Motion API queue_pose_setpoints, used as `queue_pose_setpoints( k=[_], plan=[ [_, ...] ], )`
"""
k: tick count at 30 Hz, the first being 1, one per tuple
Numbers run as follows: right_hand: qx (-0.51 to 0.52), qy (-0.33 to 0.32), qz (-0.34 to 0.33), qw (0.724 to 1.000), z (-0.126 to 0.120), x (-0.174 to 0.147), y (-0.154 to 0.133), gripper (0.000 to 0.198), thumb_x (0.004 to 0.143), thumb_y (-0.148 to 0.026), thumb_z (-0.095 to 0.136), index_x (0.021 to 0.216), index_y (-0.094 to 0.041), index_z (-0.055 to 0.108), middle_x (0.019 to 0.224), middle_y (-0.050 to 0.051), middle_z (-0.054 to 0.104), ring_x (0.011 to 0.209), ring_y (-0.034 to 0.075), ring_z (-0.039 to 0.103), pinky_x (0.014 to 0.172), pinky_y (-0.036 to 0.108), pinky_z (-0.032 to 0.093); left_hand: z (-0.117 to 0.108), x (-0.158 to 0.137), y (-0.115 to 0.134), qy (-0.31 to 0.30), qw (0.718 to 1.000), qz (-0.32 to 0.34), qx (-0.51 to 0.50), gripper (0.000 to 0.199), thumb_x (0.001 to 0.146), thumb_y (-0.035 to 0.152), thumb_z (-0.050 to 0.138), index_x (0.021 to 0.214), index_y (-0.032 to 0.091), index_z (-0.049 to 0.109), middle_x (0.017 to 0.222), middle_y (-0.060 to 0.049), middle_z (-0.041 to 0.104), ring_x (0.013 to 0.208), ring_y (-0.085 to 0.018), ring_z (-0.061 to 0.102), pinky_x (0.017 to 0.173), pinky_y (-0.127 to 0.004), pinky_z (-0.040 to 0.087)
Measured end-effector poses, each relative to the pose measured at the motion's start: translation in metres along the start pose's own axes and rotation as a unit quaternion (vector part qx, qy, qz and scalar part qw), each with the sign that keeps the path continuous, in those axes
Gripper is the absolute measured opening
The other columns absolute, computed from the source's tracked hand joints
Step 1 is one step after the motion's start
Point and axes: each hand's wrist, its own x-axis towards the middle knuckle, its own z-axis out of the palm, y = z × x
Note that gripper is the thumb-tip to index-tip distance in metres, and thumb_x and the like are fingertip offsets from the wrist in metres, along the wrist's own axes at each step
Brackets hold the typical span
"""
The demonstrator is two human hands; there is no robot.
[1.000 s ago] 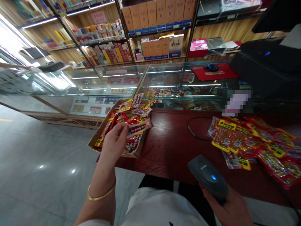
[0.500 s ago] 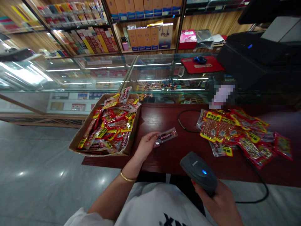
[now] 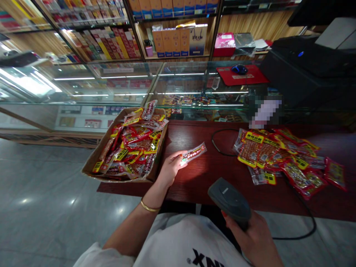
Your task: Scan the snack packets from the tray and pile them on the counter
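Note:
Between the thumb and fingers of my left hand (image 3: 170, 170) is one end of a narrow clear snack packet (image 3: 194, 152) with dark contents, held above the dark red tabletop (image 3: 189, 135). A patch of white light falls on the packet. My right hand (image 3: 254, 233) is wrapped round a dark grey barcode scanner (image 3: 230, 200), its head aimed toward the packet. Left of my left hand, an open cardboard box (image 3: 96, 178) is filled with red and yellow snack packets (image 3: 136, 142). Several more packets (image 3: 251, 148) lie heaped on the table at the right.
Behind the table runs a glass display case (image 3: 191, 83) with a computer mouse (image 3: 239, 69) on a red mat (image 3: 256, 78). A black machine (image 3: 308, 70) stands at the back right. The scanner's black cable (image 3: 310, 218) loops over the table's front edge.
My left hand has raised and tilted the snack packet slightly. White light now shines on it from the scanner, whose blue indicator no longer shows. The scanner has shifted a little left.

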Motion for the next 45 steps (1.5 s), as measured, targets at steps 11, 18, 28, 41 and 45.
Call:
queue_pose_setpoints(
  k=[11,18,28,41,45],
  plan=[
    [0.001,0.017,0.008,1.0,-0.008,-0.001,-0.002,0.031,0.087,-0.047,0.061,0.083,-0.021,0.077,0.074,0.008,0.079,0.064,0.026,0.074,0.063,0.031,0.058,0.016,0.002,0.007,0.006,1.0,-0.025,-0.004,0.045,0.073,0.047,0.083,0.107,0.017,0.077,0.116,-0.013,0.076,0.109,-0.028,0.069,0.092,-0.04,0.055],
    [-0.024,0.008,-0.001,1.0,-0.012,-0.003,0.005,0.034,0.09,-0.048,0.059,0.082,-0.02,0.076,0.066,0.007,0.076,0.056,0.023,0.07,0.057,0.03,0.056,0.025,0.0,0.004,-0.023,1.0,-0.017,-0.003,0.046,0.076,0.048,0.082,0.11,0.017,0.077,0.118,-0.015,0.075,0.111,-0.03,0.068,0.093,-0.044,0.055],
    [0.014,0.045,0.019,0.999,-0.032,-0.022,0.003,0.028,0.085,-0.045,0.063,0.085,-0.021,0.077,0.078,0.008,0.08,0.067,0.025,0.074,0.065,0.029,0.059,0.048,-0.004,0.012,-0.015,0.999,-0.045,0.009,0.039,0.071,0.042,0.084,0.101,0.018,0.079,0.11,-0.01,0.078,0.1,-0.024,0.07,0.089,-0.037,0.056],
    [0.086,0.251,0.136,0.955,-0.045,-0.041,0.018,0.035,0.086,-0.05,0.064,0.071,-0.02,0.071,0.058,0.004,0.071,0.054,0.02,0.065,0.057,0.029,0.054,0.219,0.031,-0.016,-0.233,0.967,-0.098,0.008,0.03,0.075,0.024,0.081,0.105,0.019,0.08,0.101,-0.006,0.08,0.081,-0.016,0.071,0.076,-0.027,0.057],
    [0.078,0.27,0.146,0.948,-0.05,-0.05,0.029,0.038,0.086,-0.054,0.065,0.072,-0.019,0.073,0.059,0.005,0.072,0.056,0.022,0.067,0.06,0.03,0.056,0.321,0.051,-0.031,-0.271,0.955,-0.118,0.025,0.019,0.077,0.012,0.075,0.095,0.015,0.079,0.085,-0.005,0.077,0.065,-0.011,0.064,0.062,-0.022,0.052]
  ],
)
